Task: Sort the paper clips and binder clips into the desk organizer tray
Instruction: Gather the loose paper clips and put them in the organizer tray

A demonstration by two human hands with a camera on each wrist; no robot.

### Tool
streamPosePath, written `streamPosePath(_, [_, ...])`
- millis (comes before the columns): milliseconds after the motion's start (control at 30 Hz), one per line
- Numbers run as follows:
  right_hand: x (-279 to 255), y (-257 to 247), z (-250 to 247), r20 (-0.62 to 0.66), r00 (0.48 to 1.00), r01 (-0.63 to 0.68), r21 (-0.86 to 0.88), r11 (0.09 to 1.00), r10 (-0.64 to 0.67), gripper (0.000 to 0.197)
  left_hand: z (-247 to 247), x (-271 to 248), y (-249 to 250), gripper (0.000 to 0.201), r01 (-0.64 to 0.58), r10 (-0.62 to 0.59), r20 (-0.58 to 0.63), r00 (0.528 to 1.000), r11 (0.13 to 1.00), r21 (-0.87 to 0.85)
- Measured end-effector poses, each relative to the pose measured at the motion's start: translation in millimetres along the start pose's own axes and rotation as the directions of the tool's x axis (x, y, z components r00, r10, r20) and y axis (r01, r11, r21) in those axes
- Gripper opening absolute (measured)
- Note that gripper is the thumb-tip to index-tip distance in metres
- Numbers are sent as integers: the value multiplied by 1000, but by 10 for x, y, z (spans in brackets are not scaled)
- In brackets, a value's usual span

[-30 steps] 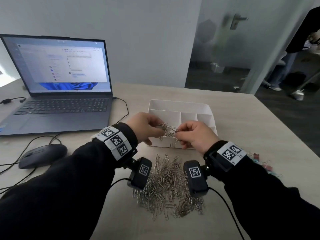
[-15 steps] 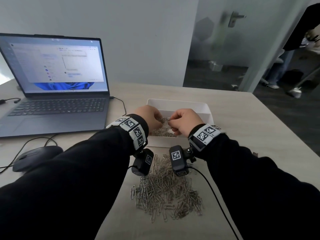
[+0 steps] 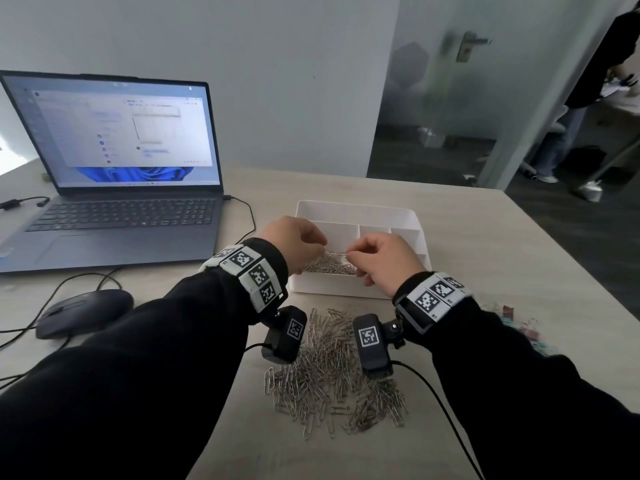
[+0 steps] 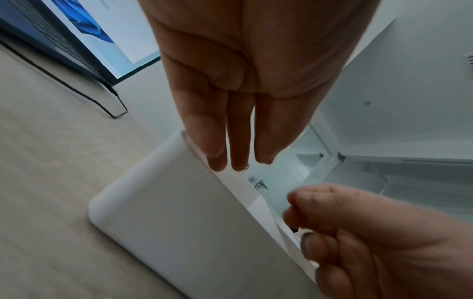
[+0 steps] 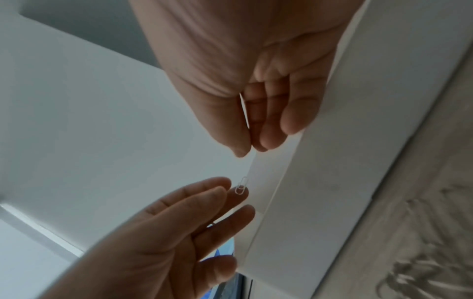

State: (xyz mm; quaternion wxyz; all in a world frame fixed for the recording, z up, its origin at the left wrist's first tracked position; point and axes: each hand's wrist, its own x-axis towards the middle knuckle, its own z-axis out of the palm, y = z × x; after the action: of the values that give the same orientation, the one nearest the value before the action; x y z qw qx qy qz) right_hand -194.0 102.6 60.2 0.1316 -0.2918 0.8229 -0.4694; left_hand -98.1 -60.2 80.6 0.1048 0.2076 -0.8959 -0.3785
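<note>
A white organizer tray [image 3: 356, 206] stands mid-table, with a heap of silver paper clips [image 3: 329, 265] in its front-left compartment. Both hands hover over that compartment. My left hand [image 3: 320, 245] has its fingers straight and a little spread in the right wrist view, where one paper clip [image 5: 242, 188] sits at a fingertip. My right hand [image 3: 349, 254] has its thumb and fingers pinched together [image 5: 252, 149], and a thin clip seems to stick out from the pinch. A big loose pile of paper clips [image 3: 332, 372] lies on the table below my wrists. Coloured binder clips [image 3: 519, 327] lie at the right.
An open laptop [image 3: 114, 202] sits at the back left, with a black mouse [image 3: 83, 311] and cables [image 3: 62, 289] in front of it. The table's right edge [image 3: 571, 258] runs close to the tray. A person stands beyond the doorway at the far right.
Both hands carried a bunch of clips forward from above the pile to over the tray. The bunch now lies in the front-left compartment, and the left fingers have straightened.
</note>
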Motion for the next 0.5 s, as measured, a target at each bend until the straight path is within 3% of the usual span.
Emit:
streamPosePath(367, [-612,333,-204,41,997,-73,28,997,72,5,1,-234,-222,9,55,-61,-38,997,988,-147])
streamPosePath(500, [-680,388,-154,53,995,-86,54,995,83,7,-3,-245,-189,19,64,-74,-54,996,986,-157])
